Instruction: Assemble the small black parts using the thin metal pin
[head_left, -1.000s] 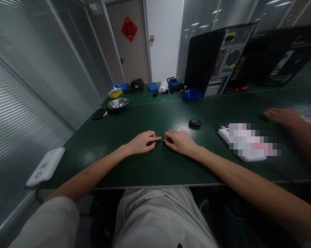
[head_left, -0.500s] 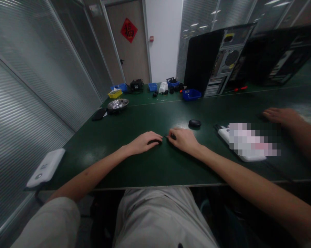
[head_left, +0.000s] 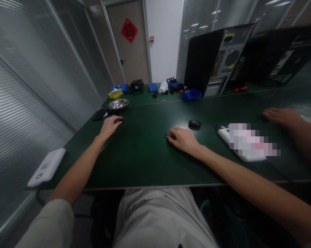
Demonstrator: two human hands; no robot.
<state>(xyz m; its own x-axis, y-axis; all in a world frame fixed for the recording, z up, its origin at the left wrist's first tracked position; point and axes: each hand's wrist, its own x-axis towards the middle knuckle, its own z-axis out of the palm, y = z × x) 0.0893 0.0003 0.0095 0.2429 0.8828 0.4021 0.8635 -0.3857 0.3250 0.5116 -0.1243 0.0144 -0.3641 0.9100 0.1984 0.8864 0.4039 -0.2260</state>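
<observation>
My left hand (head_left: 111, 126) is over the left part of the green tabletop, just short of the shiny metal bowl (head_left: 118, 104). Its fingers are curved and apart from the thumb; a dark patch by the fingertips could be shadow. Small pale and dark pieces lie in the bowl. Near the middle of the table rests my right hand (head_left: 183, 140), thumb and fingers closed on a small thin thing (head_left: 166, 136). Only its pointed tip sticks out to the left, too small to name. A black computer mouse (head_left: 195, 123) lies beyond this hand, not touched.
Left of the bowl lies a flat black object (head_left: 99, 114). A white device (head_left: 47, 167) stands at the left edge. Another person's hand (head_left: 280, 116) rests at the right beyond a partly blurred white device (head_left: 250, 158). Behind stand a computer tower (head_left: 209, 58) and a blue tray (head_left: 192, 94).
My left hand has left my right hand and moved left and away from me toward the bowl. My right hand shifted slightly right, then stayed still.
</observation>
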